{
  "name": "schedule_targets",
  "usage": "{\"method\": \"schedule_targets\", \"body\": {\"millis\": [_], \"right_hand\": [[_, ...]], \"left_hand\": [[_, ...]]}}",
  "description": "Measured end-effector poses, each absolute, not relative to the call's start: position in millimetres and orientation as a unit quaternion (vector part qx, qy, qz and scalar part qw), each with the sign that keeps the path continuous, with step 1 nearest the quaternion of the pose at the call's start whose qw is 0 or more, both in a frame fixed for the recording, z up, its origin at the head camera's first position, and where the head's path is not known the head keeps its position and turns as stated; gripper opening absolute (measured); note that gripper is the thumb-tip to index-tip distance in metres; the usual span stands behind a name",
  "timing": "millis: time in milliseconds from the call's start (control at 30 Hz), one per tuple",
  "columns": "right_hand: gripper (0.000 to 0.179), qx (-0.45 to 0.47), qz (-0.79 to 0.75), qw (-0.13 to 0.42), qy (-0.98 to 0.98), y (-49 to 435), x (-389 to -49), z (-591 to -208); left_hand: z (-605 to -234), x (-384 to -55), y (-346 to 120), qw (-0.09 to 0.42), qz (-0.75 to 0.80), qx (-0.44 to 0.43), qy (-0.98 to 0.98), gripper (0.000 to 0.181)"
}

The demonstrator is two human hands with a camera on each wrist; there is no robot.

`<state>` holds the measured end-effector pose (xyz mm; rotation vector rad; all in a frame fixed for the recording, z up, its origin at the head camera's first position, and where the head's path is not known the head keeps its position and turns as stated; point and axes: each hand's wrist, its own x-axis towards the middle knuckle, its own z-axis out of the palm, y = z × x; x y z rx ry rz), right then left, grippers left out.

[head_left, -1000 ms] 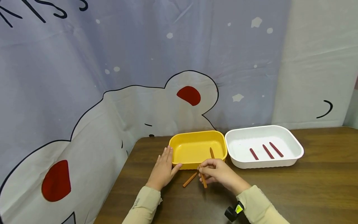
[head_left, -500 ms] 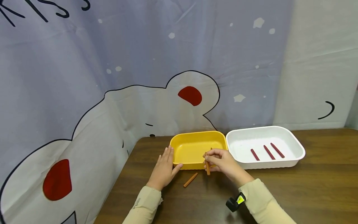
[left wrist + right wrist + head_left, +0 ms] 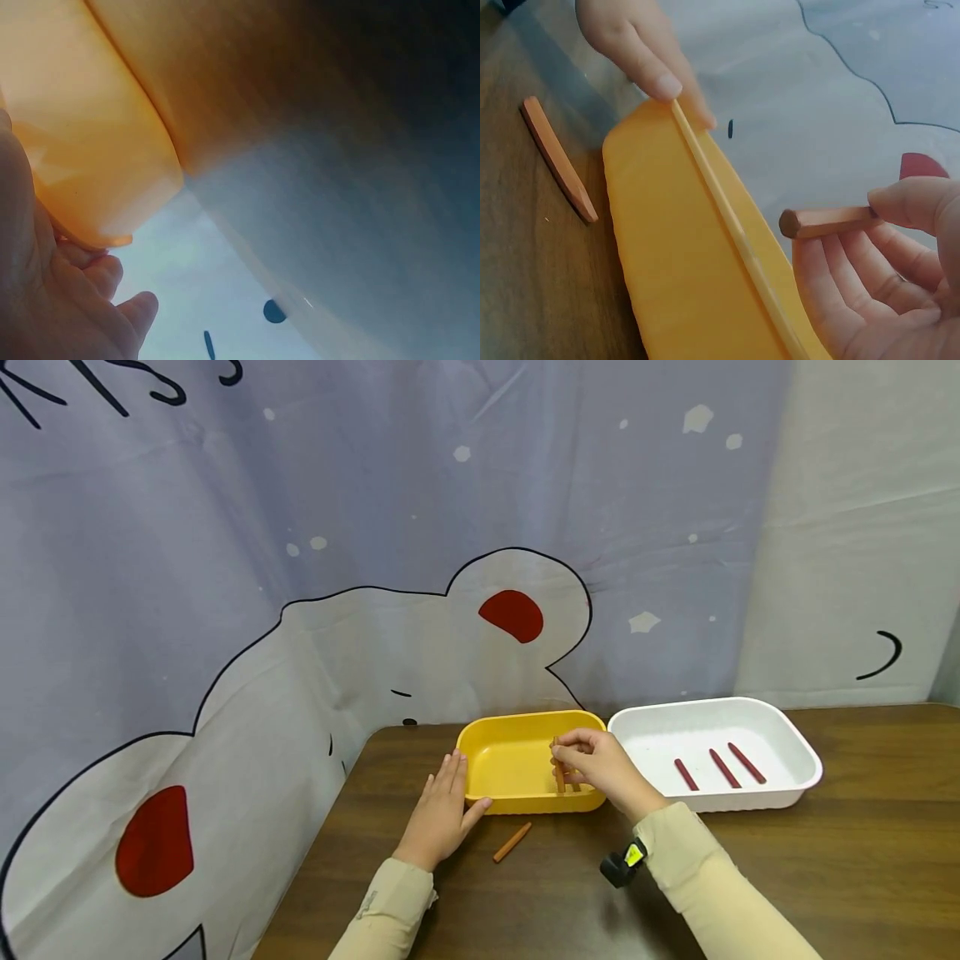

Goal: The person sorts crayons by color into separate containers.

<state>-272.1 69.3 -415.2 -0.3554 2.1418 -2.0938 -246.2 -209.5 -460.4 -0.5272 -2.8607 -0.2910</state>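
My right hand pinches an orange-brown crayon between thumb and fingertips, over the right part of the yellow tray. In the right wrist view the six-sided end of that crayon points away from the fingers. Another orange-brown crayon lies in the tray, partly hidden by the hand. At the tray's left end rests my left hand, fingers straight along its side and thumb by the front rim. A third orange-brown crayon lies on the table in front.
To the right, close beside the yellow tray, stands a white tray holding 3 dark red crayons. Both sit on a brown wooden table. A printed cloth hangs along the back and left edges.
My right hand has moved forward and up from in front of the yellow tray to over its inside, carrying the crayon. The left hand has stayed in place.
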Motion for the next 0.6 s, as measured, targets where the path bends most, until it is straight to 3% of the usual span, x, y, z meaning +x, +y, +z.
{"method": "schedule_targets", "body": {"millis": [600], "right_hand": [[0.018, -0.099, -0.538, 0.004, 0.837, 39, -295, -419]], "left_hand": [[-456, -246, -208, 0.096, -0.104, -0.175, -0.974, 0.081]]}}
